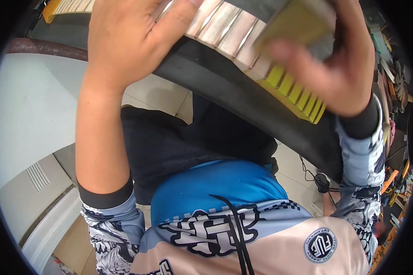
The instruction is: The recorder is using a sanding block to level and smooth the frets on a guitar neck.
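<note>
A long fretted wooden neck (225, 27) with metal crossbars runs from the top left to the right; its near end is yellow (298, 94). It lies on a black curved body (225, 87). My left hand (124, 36) grips the neck from the left side, thumb over the frets. My right hand (339, 64) holds an olive-yellow block (298, 23), blurred, against the top of the neck. My lap, in dark shorts and a blue patterned jersey, fills the lower middle.
A white curved surface (27, 105) with a dark rim stands at the left. Pale floor tiles (156, 91) show below the neck, with a black cable (316, 176) on them. Cluttered tools and parts (394, 82) line the right edge.
</note>
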Action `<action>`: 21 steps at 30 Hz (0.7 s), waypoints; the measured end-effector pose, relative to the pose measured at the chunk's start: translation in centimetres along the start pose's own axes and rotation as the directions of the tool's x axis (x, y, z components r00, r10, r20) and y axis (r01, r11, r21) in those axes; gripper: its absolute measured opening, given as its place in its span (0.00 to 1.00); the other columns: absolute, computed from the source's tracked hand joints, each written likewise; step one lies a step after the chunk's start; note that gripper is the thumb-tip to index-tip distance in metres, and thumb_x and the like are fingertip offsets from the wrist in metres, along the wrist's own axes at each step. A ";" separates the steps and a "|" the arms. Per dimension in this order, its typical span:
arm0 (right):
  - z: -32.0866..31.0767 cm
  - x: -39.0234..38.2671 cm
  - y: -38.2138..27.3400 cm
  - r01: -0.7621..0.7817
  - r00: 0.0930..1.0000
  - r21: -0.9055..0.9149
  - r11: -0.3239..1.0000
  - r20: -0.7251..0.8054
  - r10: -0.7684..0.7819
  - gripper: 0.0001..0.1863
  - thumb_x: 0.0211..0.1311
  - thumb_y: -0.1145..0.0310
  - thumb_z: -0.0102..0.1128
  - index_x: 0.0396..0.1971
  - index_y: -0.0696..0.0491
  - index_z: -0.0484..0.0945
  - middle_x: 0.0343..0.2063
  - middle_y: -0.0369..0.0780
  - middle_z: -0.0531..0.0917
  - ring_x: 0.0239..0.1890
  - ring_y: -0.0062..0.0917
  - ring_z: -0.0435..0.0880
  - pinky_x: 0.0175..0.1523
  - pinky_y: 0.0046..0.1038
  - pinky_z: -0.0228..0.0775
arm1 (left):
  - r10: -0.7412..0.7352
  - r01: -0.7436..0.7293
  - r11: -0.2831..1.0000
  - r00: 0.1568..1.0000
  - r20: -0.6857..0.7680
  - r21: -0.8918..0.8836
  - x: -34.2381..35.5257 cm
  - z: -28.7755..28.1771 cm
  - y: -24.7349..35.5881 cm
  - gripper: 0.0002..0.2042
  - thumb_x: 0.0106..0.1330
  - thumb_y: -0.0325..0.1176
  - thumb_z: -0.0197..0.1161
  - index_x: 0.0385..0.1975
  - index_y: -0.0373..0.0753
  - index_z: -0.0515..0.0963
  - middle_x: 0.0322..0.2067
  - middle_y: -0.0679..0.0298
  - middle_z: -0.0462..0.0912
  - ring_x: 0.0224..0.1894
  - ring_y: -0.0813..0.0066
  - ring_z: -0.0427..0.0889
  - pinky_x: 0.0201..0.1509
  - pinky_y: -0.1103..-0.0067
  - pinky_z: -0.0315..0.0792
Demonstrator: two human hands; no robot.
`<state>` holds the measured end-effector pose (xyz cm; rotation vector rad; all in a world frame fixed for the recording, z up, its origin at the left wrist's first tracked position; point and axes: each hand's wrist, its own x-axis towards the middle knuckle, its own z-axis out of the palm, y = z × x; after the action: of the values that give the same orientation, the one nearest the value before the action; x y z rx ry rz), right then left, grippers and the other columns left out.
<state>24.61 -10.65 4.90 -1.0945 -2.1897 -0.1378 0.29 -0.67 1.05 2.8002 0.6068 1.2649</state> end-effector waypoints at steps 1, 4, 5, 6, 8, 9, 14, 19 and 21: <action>-0.4 -0.2 0.2 -0.203 0.978 0.100 0.974 -0.024 0.206 0.37 0.57 0.54 0.79 0.61 0.55 0.73 0.52 0.42 0.78 0.51 0.36 0.81 0.58 0.38 0.76 | 0.019 -0.020 0.999 1.000 -0.010 -0.040 -0.1 0.2 -0.7 0.11 0.66 0.36 0.61 0.35 0.33 0.82 0.33 0.53 0.84 0.38 0.54 0.82 0.47 0.65 0.71; 0.5 0.7 2.0 0.515 0.853 -0.283 0.810 0.069 -0.518 0.35 0.56 0.54 0.79 0.59 0.54 0.75 0.50 0.44 0.78 0.52 0.39 0.80 0.59 0.40 0.75 | 0.037 -0.036 0.999 0.996 -0.085 0.018 0.0 0.6 0.3 0.11 0.67 0.37 0.62 0.34 0.34 0.82 0.33 0.54 0.84 0.39 0.54 0.82 0.48 0.65 0.71; 1.1 0.2 1.1 0.398 0.914 -0.185 0.899 -0.003 -0.405 0.35 0.55 0.53 0.79 0.58 0.54 0.76 0.49 0.45 0.79 0.52 0.40 0.80 0.59 0.41 0.74 | 0.028 -0.029 0.999 0.998 -0.051 -0.021 0.2 0.4 -0.1 0.11 0.67 0.37 0.62 0.34 0.34 0.82 0.33 0.54 0.84 0.39 0.54 0.82 0.48 0.65 0.71; 2.0 0.0 -0.6 0.269 0.960 -0.075 0.960 -0.062 -0.274 0.36 0.53 0.52 0.79 0.57 0.54 0.76 0.49 0.45 0.80 0.53 0.41 0.79 0.59 0.41 0.73 | 0.023 -0.023 0.998 1.000 -0.013 -0.060 0.0 0.1 -0.9 0.10 0.66 0.37 0.62 0.34 0.34 0.82 0.33 0.54 0.83 0.39 0.54 0.82 0.48 0.65 0.71; -0.7 1.1 -1.9 -0.042 0.989 -0.115 0.992 0.133 0.057 0.36 0.49 0.53 0.80 0.56 0.56 0.77 0.49 0.45 0.81 0.54 0.41 0.79 0.57 0.42 0.73 | 0.015 -0.015 1.000 1.000 0.010 0.004 -1.1 0.1 -2.3 0.10 0.66 0.37 0.62 0.34 0.35 0.82 0.33 0.54 0.83 0.39 0.53 0.82 0.48 0.65 0.71; 1.3 0.4 -0.8 -0.145 0.975 0.133 0.980 -0.152 0.165 0.35 0.48 0.55 0.79 0.55 0.57 0.78 0.49 0.44 0.81 0.57 0.42 0.76 0.58 0.43 0.72 | 0.009 -0.010 0.998 1.000 0.029 0.060 -1.1 0.4 -2.4 0.10 0.66 0.37 0.62 0.34 0.35 0.81 0.33 0.54 0.83 0.39 0.53 0.82 0.48 0.65 0.71; -0.2 1.0 -0.5 0.263 0.964 -0.003 0.965 0.037 -0.263 0.35 0.49 0.56 0.79 0.55 0.57 0.77 0.49 0.44 0.79 0.58 0.42 0.75 0.57 0.43 0.72 | 0.008 -0.008 1.000 1.000 -0.022 0.020 -1.1 1.3 -2.2 0.10 0.66 0.37 0.62 0.35 0.35 0.82 0.33 0.54 0.83 0.39 0.53 0.82 0.48 0.65 0.71; 1.6 -0.4 1.2 0.044 0.991 0.012 0.999 -0.128 -0.042 0.35 0.49 0.56 0.80 0.56 0.55 0.77 0.49 0.46 0.77 0.52 0.39 0.79 0.55 0.42 0.74 | -0.054 0.054 0.999 0.995 0.086 0.004 -0.7 0.3 -1.8 0.10 0.67 0.37 0.62 0.35 0.35 0.82 0.33 0.54 0.84 0.40 0.53 0.82 0.49 0.65 0.71; 2.1 -0.3 1.0 0.254 0.960 0.004 0.967 -0.122 -0.251 0.33 0.48 0.56 0.81 0.55 0.52 0.79 0.51 0.46 0.77 0.50 0.36 0.80 0.55 0.41 0.74 | 0.002 -0.007 0.996 0.999 0.054 0.087 -1.0 0.5 -2.1 0.11 0.67 0.37 0.61 0.35 0.35 0.82 0.34 0.54 0.84 0.40 0.52 0.82 0.49 0.65 0.71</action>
<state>24.37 -9.39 2.95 -0.7706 -2.2083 -0.2871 -0.66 0.97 -0.31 2.8962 0.6693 1.1877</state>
